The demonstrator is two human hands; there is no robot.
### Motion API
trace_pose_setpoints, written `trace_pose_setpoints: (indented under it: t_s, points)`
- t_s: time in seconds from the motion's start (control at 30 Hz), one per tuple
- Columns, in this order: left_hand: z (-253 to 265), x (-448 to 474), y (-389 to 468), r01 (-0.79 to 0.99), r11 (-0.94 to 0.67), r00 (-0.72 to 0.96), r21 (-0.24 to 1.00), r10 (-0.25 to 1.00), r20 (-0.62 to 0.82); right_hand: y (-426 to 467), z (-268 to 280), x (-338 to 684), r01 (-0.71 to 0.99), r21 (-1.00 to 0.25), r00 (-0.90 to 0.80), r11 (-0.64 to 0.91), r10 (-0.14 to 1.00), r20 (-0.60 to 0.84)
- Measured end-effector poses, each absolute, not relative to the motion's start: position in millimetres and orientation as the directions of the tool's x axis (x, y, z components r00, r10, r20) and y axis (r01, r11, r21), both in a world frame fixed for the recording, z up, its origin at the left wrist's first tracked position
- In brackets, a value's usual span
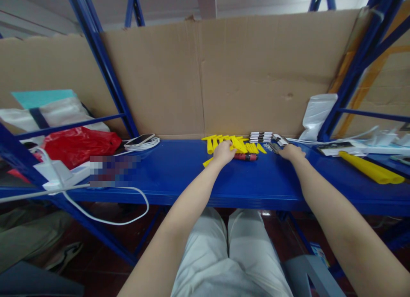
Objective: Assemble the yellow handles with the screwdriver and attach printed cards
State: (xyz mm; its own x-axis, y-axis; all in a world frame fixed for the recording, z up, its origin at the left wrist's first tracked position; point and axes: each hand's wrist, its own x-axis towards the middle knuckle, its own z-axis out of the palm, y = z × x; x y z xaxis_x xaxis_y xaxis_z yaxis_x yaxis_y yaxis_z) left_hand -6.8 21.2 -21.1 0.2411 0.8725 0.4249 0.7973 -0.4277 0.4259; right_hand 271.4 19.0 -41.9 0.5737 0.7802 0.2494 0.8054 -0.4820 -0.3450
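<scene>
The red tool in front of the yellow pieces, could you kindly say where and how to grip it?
Probably around the visible middle of the red tool, from above and the near side: it lies lengthwise left to right, with yellow pieces close behind it.

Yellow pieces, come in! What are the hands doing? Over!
Left hand at yellow pieces. Right hand at small grey things, too blurry to name. Red handle near left hand, maybe in the way.

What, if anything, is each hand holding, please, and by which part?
The left hand is at the yellow pieces, the right hand at a grey item; whether either grips anything, and where, cannot be told.
</scene>
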Motion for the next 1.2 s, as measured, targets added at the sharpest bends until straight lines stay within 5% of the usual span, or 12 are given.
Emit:
trace_pose_setpoints:
  t_s: [1.2]
  points:
    - [-20.0, -5.7, 18.7, 0.798, -0.422, 0.235, 0.43, 0.875, 0.422, 4.2, -28.5, 264.7, 0.557, -0.575, 0.759, -0.599, 0.648, 0.06]
